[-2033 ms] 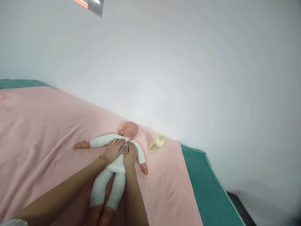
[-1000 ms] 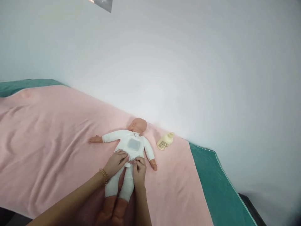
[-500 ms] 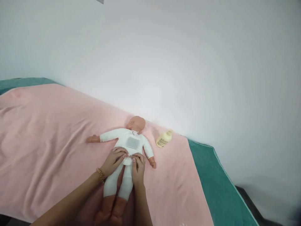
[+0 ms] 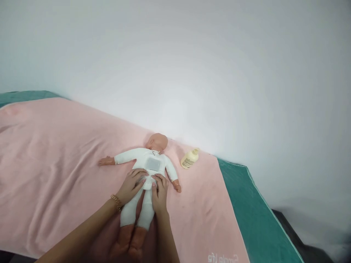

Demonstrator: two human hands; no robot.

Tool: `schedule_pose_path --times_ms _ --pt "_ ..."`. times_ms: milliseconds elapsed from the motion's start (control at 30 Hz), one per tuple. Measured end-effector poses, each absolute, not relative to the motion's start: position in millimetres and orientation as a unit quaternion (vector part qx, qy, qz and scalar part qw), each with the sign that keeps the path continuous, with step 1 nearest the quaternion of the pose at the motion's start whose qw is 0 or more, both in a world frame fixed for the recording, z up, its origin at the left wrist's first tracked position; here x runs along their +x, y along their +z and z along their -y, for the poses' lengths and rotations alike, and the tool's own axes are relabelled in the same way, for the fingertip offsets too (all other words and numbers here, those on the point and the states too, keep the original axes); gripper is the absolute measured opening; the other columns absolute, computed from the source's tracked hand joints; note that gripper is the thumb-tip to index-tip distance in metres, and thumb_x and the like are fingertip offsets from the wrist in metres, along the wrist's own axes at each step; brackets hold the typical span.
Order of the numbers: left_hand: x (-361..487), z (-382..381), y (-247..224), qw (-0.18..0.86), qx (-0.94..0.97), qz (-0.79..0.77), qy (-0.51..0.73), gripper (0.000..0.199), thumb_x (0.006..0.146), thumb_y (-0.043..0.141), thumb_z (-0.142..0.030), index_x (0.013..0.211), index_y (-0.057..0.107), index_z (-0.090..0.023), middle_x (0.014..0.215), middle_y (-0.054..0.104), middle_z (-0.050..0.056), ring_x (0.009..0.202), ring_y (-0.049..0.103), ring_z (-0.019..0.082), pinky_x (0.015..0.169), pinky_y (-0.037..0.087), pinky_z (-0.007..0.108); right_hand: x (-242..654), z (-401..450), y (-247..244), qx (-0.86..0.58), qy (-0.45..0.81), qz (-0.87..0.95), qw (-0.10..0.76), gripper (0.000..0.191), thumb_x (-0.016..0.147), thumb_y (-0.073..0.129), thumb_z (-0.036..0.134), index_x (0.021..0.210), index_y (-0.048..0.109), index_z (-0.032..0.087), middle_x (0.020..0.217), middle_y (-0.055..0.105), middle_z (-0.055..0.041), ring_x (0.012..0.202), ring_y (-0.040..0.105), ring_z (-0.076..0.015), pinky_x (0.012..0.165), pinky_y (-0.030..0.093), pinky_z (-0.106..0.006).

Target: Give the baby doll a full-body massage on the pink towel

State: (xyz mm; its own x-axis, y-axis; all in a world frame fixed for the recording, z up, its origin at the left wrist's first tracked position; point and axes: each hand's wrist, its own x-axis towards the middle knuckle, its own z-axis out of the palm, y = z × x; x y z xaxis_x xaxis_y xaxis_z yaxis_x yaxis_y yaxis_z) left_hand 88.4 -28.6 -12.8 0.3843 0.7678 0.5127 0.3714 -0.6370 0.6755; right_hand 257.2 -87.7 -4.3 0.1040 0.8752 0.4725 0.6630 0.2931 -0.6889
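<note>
A baby doll [image 4: 141, 155] in a white cloth suit lies stretched out on a pink blanket, its bald head toward the wall. A grey rectangular panel [image 4: 153, 164] sits on the upper part of its torso. My left hand [image 4: 134, 184] lies open on one side of the doll's waist, with a beaded bracelet on the wrist. On the other side, my right hand [image 4: 160, 188] rests open with its fingers over the waist. Between the two hands shows a white flap of cloth [image 4: 148, 183]. The undersides of my fingers are hidden.
A pale yellow pump bottle [image 4: 189, 158] is on the blanket to the right of the doll. The pink blanket [image 4: 65, 153] lies over a green cover [image 4: 246, 204], which shows at both sides. A white wall [image 4: 175, 65] rises behind.
My hands have moved slightly apart at the doll's waist, and their fingers have loosened and spread. The whole scene has shifted slightly up and left with the camera.
</note>
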Motion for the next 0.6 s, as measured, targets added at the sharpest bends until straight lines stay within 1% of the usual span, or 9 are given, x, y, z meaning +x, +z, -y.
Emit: schedule_pose_path --times_ms 67,233,300,467,600 --pt "88.7 27.0 -12.3 0.228 0.807 -0.361 0.408 0.028 0.095 0.042 -0.03 0.114 0.062 -0.022 0.117 0.062 0.006 0.114 0.053 0.024 0.102 0.038 0.043 257.0 86.3 -3.2 -0.59 0.116 0.66 0.451 0.031 0.098 0.04 0.035 0.117 0.063 0.025 0.121 0.059 -0.0075 0.118 0.05 -0.0219 0.101 0.038 -0.041" --pt "89.3 26.6 -10.2 0.225 0.81 -0.366 0.4 0.029 0.096 0.04 -0.031 0.113 0.062 -0.021 0.115 0.063 0.007 0.112 0.053 0.024 0.101 0.04 0.044 255.8 84.6 3.0 -0.598 0.112 0.664 0.435 0.029 0.098 0.041 0.033 0.112 0.065 0.024 0.117 0.061 -0.0067 0.115 0.051 -0.0212 0.099 0.039 -0.039" --pt "89.3 27.8 -9.5 0.225 0.808 -0.367 0.402 0.029 0.097 0.04 -0.032 0.114 0.061 -0.02 0.116 0.063 0.007 0.113 0.052 0.025 0.1 0.039 0.044 255.1 84.2 5.3 -0.595 0.107 0.667 0.436 0.029 0.098 0.041 0.033 0.114 0.064 0.024 0.118 0.061 -0.0071 0.115 0.051 -0.0214 0.099 0.038 -0.039" --pt "90.2 29.6 -8.4 0.207 0.804 -0.378 0.409 0.035 0.097 0.041 -0.035 0.124 0.054 -0.018 0.127 0.058 0.01 0.119 0.049 0.026 0.103 0.037 0.044 253.0 81.8 6.5 -0.597 0.089 0.671 0.431 0.035 0.099 0.04 0.036 0.126 0.056 0.023 0.127 0.057 -0.0085 0.12 0.049 -0.0223 0.102 0.036 -0.041" --pt "92.1 27.7 -6.5 0.198 0.814 -0.384 0.387 0.033 0.097 0.041 -0.035 0.12 0.058 -0.019 0.122 0.062 0.008 0.116 0.051 0.026 0.102 0.037 0.044 251.6 77.7 8.7 -0.615 0.097 0.667 0.41 0.033 0.099 0.038 0.035 0.12 0.061 0.023 0.122 0.06 -0.008 0.115 0.05 -0.0228 0.099 0.037 -0.04"
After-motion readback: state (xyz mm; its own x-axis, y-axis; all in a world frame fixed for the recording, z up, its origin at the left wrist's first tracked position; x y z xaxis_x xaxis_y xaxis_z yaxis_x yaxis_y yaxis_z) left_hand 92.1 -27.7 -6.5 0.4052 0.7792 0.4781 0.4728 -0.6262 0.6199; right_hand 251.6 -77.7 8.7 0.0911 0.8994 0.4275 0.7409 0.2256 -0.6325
